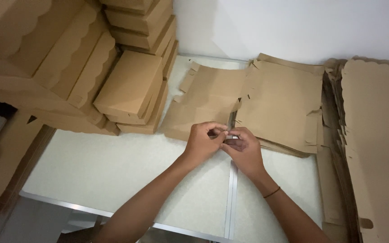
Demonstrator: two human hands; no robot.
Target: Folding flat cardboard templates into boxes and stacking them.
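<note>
I count two stacks of flat cardboard blanks: one stack ahead of me and one stack to my right, plus one loose blank on the bench. Folded boxes at left are too overlapped to count, and both my hands are here, left and right.

Bare pale tabletop lies open from six to nine o'clock. Stacked brown folded cardboard boxes block ten o'clock; flat unfolded brown cardboard sheets crowd one to three.
</note>
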